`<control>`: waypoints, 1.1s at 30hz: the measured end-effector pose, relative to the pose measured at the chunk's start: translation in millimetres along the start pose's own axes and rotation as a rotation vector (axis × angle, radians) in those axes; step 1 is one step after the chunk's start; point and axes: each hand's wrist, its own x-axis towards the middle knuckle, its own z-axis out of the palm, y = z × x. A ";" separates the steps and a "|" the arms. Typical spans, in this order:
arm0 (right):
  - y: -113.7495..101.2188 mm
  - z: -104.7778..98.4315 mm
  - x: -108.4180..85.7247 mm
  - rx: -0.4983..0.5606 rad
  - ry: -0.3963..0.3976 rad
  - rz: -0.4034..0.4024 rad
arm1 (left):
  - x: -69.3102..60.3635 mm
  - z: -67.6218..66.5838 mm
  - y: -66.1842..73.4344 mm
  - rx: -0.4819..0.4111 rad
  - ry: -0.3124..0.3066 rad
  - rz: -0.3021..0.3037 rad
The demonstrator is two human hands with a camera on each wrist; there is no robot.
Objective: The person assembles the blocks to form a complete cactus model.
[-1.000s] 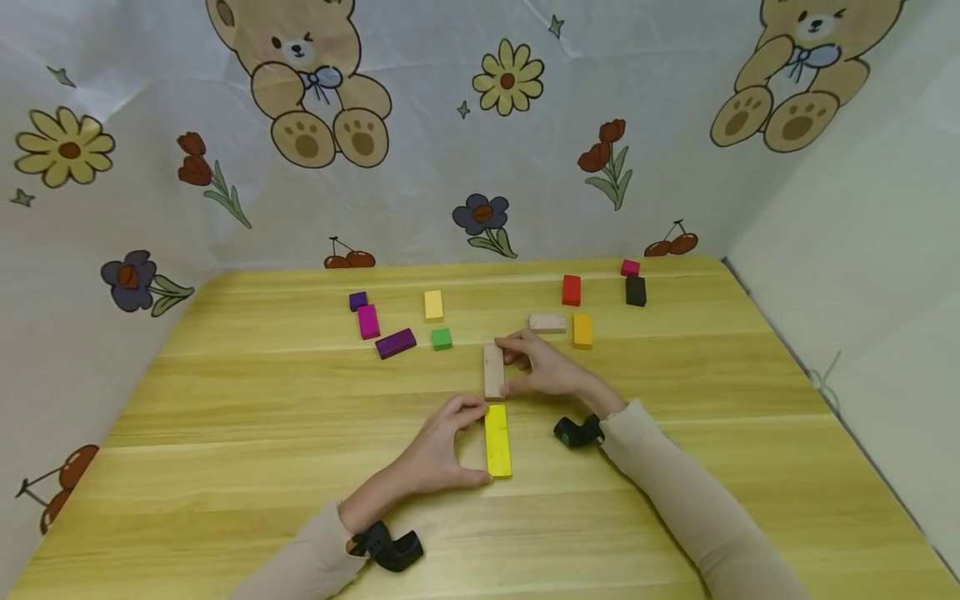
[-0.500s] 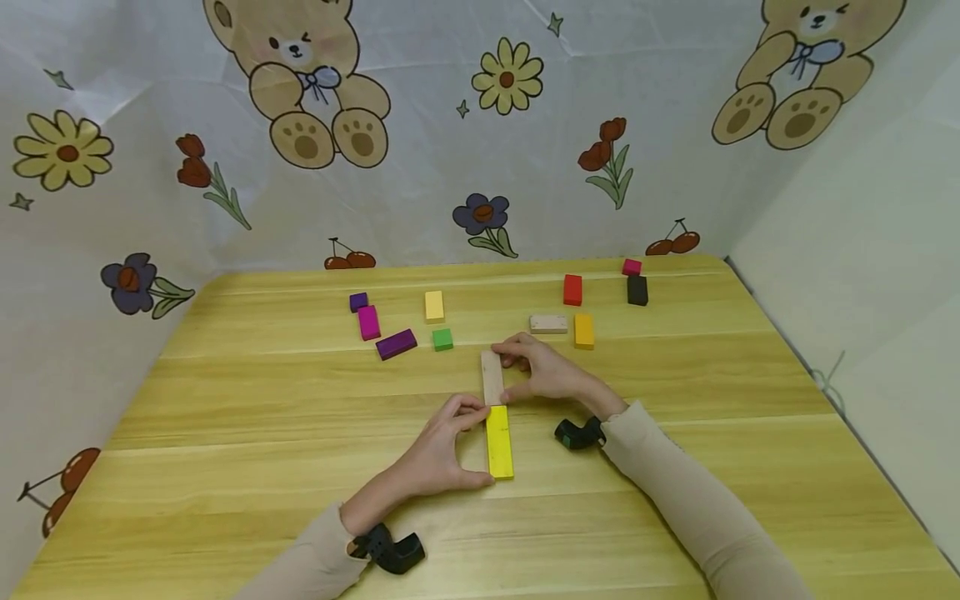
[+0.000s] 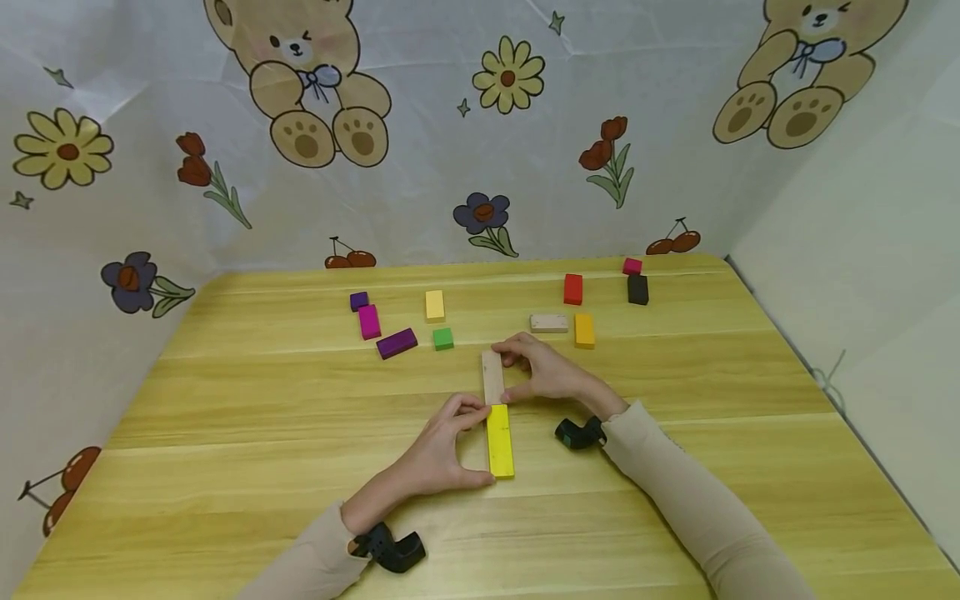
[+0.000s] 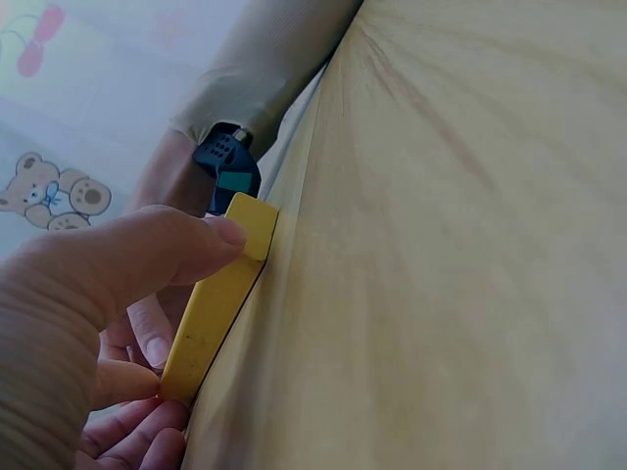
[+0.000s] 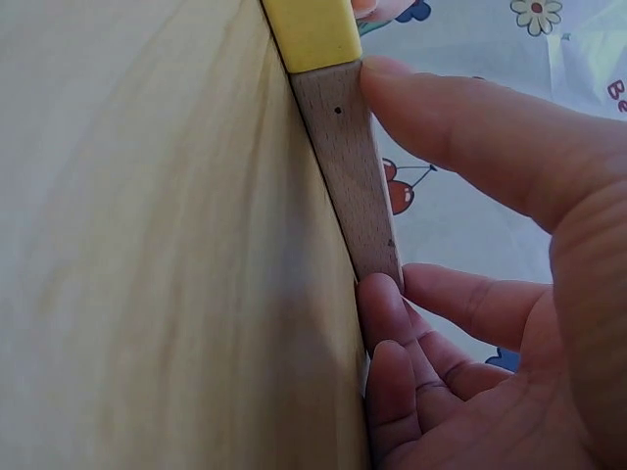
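Note:
A long yellow block [image 3: 500,442] lies flat on the wooden table, one end toward the person. My left hand [image 3: 431,457] pinches it lengthwise, thumb on the near end and index finger by the far end. Right beyond it, in line, lies a plain wooden block [image 3: 491,377], its near end meeting the yellow one. My right hand [image 3: 547,371] holds this plain block by its ends between thumb and fingers. In the right wrist view the yellow block [image 5: 313,34] and the plain block [image 5: 348,166] touch end to end.
Farther back lie a dark purple cube [image 3: 359,301], magenta block [image 3: 369,322], purple block [image 3: 397,343], pale yellow block [image 3: 435,306] and green cube [image 3: 443,338]. Back right are another plain block [image 3: 549,323], orange [image 3: 584,331], red [image 3: 573,289], black [image 3: 637,290] and pink [image 3: 632,266] blocks.
My right hand has brought the plain block toward the person, closing the small gap to the yellow block. In the last half second both hands have stayed nearly still.

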 end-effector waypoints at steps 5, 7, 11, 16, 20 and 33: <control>-0.8 -1.2 -1.6 0.011 -0.003 0.006 | 0.7 -0.1 -0.1 0.000 0.001 0.001; -1.0 -1.7 -2.3 0.018 -0.002 0.006 | 0.9 -0.1 0.2 -0.003 0.003 0.003; -0.8 -2.0 -2.7 0.026 -0.002 0.011 | 1.8 -0.8 0.5 -0.022 0.012 -0.001; -0.5 -2.5 -2.8 0.032 -0.001 0.015 | 9.2 -5.1 0.1 -0.023 0.063 0.002; 0.7 -3.4 -3.0 0.057 0.006 0.018 | 20.5 -9.8 -2.5 0.017 0.081 0.031; 0.8 -4.4 -12.8 0.115 0.076 -0.028 | 39.4 -7.7 -10.9 0.160 -0.110 0.035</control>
